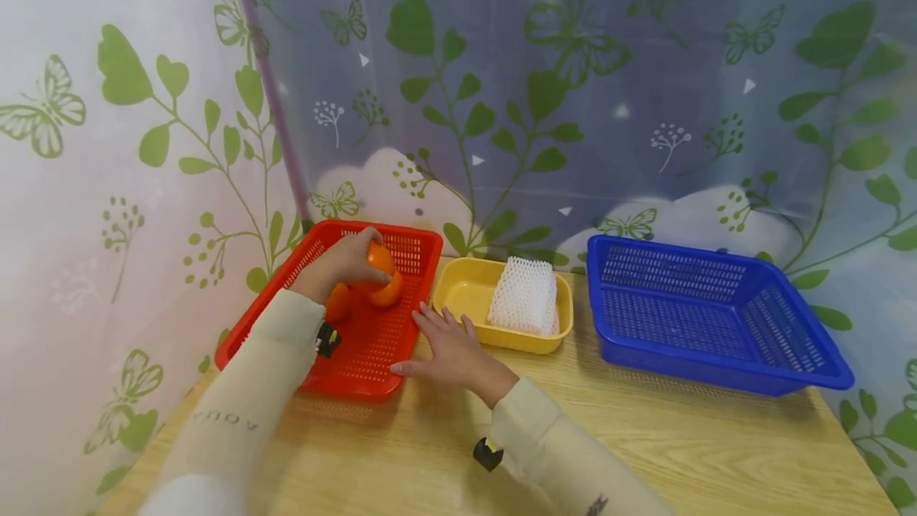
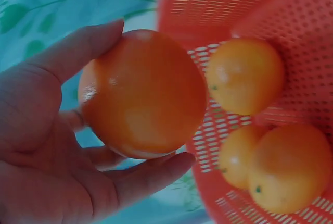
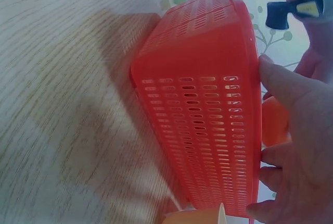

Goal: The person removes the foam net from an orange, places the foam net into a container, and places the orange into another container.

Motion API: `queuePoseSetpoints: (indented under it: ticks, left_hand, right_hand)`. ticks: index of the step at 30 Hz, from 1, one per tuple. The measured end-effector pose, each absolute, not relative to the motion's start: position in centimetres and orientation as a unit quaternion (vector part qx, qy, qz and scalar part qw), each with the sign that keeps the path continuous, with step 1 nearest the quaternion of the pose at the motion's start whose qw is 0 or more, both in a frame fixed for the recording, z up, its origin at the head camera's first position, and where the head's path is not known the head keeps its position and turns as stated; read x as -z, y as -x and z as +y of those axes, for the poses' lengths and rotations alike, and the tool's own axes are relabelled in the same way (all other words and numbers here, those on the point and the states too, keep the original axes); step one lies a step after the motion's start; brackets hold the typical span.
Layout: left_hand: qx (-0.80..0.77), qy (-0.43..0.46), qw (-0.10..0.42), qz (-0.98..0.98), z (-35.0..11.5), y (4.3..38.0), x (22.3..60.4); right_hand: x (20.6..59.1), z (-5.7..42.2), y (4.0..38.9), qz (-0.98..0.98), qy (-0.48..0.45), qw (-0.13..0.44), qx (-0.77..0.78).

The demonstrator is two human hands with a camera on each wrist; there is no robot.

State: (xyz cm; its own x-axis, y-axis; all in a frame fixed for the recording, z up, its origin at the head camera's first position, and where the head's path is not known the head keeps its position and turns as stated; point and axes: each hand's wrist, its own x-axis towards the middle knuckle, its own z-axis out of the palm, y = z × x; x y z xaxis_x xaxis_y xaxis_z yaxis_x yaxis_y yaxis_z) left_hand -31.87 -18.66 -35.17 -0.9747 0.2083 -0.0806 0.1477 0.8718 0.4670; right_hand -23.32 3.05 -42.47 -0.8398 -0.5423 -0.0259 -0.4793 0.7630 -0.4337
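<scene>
My left hand is over the red basket and grips an orange between thumb and fingers. Several more oranges lie in the basket, among them one near its corner and two close together, the front one overlapping the other in the left wrist view. My right hand is at the basket's right side, fingers spread. In the right wrist view its fingertips rest along the basket's rim, and the thumb touches the rim farther along.
Beside the red basket, a small yellow tray holds white foam netting. A blue basket sits farther right on the wooden table. Patterned curtains with leaves and butterflies hang behind and at the left.
</scene>
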Motion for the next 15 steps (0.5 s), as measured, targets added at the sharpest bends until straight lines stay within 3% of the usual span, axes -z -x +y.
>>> queuePoseSetpoints:
  ticks: [9,15]
  left_hand:
    - [-0.205,0.022,0.190,0.960,-16.6,33.0,37.7]
    - [-0.219,0.051,0.190,0.956,-15.6,33.0,38.5]
  right_hand:
    - [42.4,3.1,23.4,0.939,0.270,0.087,0.197]
    - [42.1,3.0,23.3,0.939,0.268,0.089,0.197]
